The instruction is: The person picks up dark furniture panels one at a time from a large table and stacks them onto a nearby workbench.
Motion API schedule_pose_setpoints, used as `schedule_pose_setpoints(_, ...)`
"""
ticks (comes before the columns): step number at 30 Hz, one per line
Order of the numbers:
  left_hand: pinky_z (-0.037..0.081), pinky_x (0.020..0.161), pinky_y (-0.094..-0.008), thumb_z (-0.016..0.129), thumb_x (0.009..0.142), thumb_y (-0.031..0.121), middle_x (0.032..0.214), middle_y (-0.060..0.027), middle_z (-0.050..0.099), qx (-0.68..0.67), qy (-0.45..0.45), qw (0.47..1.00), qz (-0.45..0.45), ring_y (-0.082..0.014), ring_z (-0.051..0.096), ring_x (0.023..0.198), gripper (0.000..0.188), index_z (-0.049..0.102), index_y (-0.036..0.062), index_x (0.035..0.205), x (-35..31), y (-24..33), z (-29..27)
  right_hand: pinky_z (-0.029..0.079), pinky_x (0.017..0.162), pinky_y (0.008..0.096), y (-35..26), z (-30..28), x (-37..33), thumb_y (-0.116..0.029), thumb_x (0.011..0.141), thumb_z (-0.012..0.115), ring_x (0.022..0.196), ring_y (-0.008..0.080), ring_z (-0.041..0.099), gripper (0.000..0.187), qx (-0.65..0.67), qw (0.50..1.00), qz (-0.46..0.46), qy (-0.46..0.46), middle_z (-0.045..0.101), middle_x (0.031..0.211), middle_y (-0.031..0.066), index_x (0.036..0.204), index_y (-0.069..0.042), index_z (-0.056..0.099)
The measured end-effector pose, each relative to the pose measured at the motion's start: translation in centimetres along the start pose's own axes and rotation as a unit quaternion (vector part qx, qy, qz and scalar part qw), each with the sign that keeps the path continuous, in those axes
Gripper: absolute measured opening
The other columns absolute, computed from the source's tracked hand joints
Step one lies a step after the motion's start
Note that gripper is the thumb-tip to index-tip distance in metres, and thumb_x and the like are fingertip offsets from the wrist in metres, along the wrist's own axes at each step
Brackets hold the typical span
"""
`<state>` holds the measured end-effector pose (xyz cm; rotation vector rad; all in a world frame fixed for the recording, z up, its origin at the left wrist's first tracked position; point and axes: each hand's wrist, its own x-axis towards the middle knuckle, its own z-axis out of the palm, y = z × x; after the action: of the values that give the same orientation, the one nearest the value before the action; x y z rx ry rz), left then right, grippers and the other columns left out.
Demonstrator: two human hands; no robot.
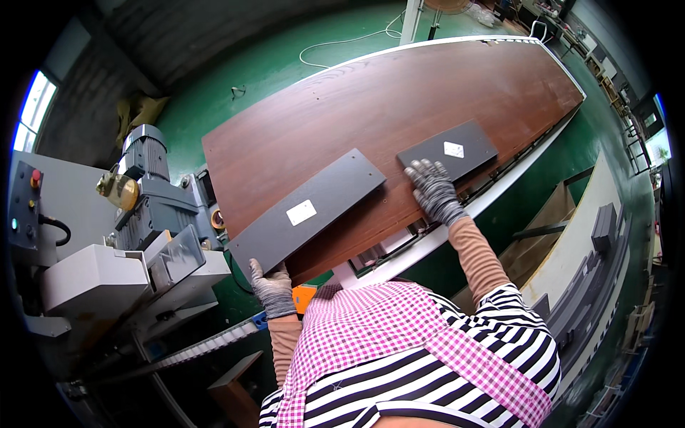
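Observation:
A long dark grey panel (325, 195) with a white label lies slantwise on a large brown wood-grain board (300, 135). At its near left end, my left hand (272, 291), in a grey knit glove, grips the edge between thumb and fingers; part of the fingers is hidden. To the right lies a shorter dark grey panel (467, 146), also labelled in white. My right hand (435, 189), gloved too, rests on this panel's near left part with its fingers stretched out. The two panels are apart, with brown board showing between them.
At the left stand a machine with a grey motor (146, 153), white housings (96, 278) and a control box (27, 203) with a red button. A white frame edge (492, 196) runs under the board. Several grey panels (581, 292) lie on a pale surface at the right.

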<state>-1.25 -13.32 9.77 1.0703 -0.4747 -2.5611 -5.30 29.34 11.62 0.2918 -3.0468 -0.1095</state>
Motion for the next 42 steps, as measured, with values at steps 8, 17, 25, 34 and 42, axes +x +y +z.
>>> schedule_pose_setpoints(8,0.057,0.075,-0.0432,0.065,0.086,0.027,0.100,-0.0153,0.063,0.193,-0.065,0.969,-0.138,-0.0311,0.063,0.089,0.040,0.051,0.0046,0.116,-2.4,1.4,-0.2,0.019,0.111,0.0484,8.0,3.6,3.0,-0.025,0.085,0.053,0.135,0.0298,0.030,0.059,-0.025,0.974,0.224,0.021,0.036,0.145,0.0084,0.140,-0.018,0.035)
schedule_pose_setpoints(17,0.051,0.057,-0.0300,0.064,0.084,0.025,0.074,-0.0075,0.062,0.647,-0.092,0.730,0.201,-0.0165,0.061,0.061,0.024,0.061,0.0024,0.092,-0.9,4.2,-1.7,0.026,0.108,0.0459,-11.5,-1.0,5.0,-0.029,0.087,0.054,0.128,0.0350,0.038,0.050,0.208,0.954,-0.085,0.196,0.047,0.134,0.0168,0.132,-0.008,0.047)
schedule_pose_setpoints(25,0.043,0.096,-0.0389,0.062,0.080,0.033,0.113,-0.0164,0.059,0.835,-0.154,0.472,0.236,-0.0297,0.056,0.106,0.050,0.054,0.0036,0.120,-2.3,3.9,0.4,0.017,0.112,0.0465,-14.9,-0.3,5.0,-0.037,0.087,0.049,0.134,0.0303,0.031,0.052,0.093,0.985,-0.127,0.071,0.039,0.142,0.0143,0.133,-0.013,0.046)
schedule_pose_setpoints(34,0.046,0.070,-0.0209,0.059,0.085,-0.003,0.094,-0.0014,0.054,0.193,-0.083,0.929,0.305,-0.0079,0.050,0.076,0.039,0.050,0.0032,0.123,6.3,9.0,-3.9,0.026,0.109,0.0421,-7.6,2.3,5.4,-0.021,0.085,0.057,0.129,0.0338,0.038,0.046,0.178,0.980,-0.048,0.070,0.044,0.137,0.0188,0.127,-0.004,0.051)
schedule_pose_setpoints(42,0.044,0.095,-0.0442,0.074,0.076,0.037,0.129,-0.0272,0.044,0.351,0.312,0.780,0.413,-0.0379,0.049,0.116,0.081,0.032,0.0013,0.136,14.1,22.1,-5.9,0.028,0.109,0.0384,-10.6,1.2,3.8,-0.006,0.087,0.052,0.127,0.0300,0.042,0.039,0.399,0.912,0.019,0.096,0.047,0.134,0.0172,0.124,0.001,0.051)
